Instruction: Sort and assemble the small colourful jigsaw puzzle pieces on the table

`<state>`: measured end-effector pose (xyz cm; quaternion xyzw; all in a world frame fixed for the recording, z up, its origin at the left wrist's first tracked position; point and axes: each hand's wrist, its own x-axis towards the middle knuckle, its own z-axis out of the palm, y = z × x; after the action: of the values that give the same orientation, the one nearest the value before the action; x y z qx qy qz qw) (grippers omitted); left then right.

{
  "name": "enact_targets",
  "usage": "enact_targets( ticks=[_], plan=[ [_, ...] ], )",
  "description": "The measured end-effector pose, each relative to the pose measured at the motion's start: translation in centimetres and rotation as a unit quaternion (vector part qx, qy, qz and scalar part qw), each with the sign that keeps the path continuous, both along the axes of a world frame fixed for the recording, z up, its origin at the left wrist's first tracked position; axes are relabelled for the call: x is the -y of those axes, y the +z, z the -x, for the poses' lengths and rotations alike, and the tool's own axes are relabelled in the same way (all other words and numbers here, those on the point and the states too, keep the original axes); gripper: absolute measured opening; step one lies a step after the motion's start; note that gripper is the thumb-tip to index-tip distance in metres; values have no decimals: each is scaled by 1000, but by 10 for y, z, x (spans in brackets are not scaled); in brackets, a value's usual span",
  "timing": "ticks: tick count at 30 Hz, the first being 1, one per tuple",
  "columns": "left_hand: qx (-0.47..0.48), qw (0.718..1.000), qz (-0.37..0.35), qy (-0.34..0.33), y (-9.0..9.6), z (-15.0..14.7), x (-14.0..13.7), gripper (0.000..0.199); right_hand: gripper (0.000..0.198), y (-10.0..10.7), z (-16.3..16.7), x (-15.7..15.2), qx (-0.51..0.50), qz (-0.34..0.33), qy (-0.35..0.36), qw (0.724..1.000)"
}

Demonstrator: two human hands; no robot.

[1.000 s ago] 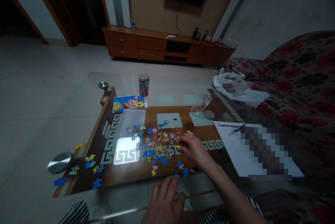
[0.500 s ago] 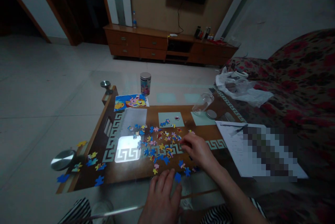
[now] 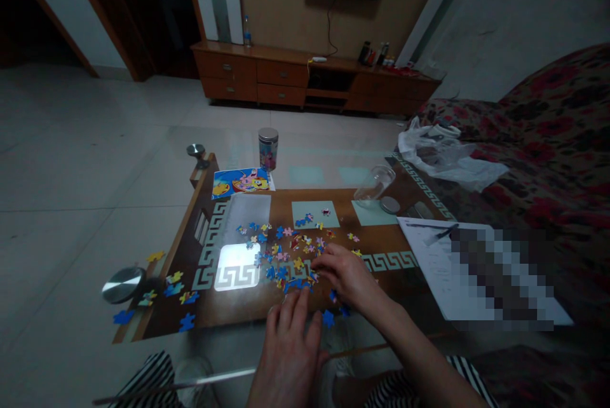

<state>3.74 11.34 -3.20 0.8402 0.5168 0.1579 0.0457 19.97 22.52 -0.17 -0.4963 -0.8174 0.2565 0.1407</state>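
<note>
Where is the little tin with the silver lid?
In the head view, the tin stands upright at the table's far edge, just right of the cartoon picture sheet.

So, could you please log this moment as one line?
left hand: flat on table edge | right hand: fingers on puzzle pieces | tin: upright, lidded

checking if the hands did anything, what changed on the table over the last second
The left hand slid forward to the near edge of the puzzle pieces. The right hand shifted slightly left over them. Nothing visibly picked up. The tin, picture sheet and paper stayed put.
</note>
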Motion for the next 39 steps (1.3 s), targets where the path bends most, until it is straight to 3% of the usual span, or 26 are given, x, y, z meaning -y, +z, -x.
enact_targets(
  ticks=[11, 17, 21, 26, 33, 39],
  plan=[
    [-48, 994, 91, 31, 15, -7, 2, 48, 20, 7, 7, 10, 15, 40, 37, 998],
    [-6, 994, 105, 28, 7, -8, 6, 53, 24, 9, -11, 3, 45, 39, 17, 998],
    [0, 994, 105, -11, 5, -4, 11, 55, 22, 11, -17, 1, 63, 41, -4, 997],
    [6, 998, 53, -31, 2, 9, 16, 55, 18, 11, 4, 9, 28, 26, 13, 999],
    [-2, 997, 37, 68, 4, 22, 17, 57, 16, 8, 43, 19, 15, 22, 18, 999],
    [1, 998, 51, 25, -5, 24, 18, 63, 16, 2, 41, 18, 17, 31, 31, 999]
  ],
)
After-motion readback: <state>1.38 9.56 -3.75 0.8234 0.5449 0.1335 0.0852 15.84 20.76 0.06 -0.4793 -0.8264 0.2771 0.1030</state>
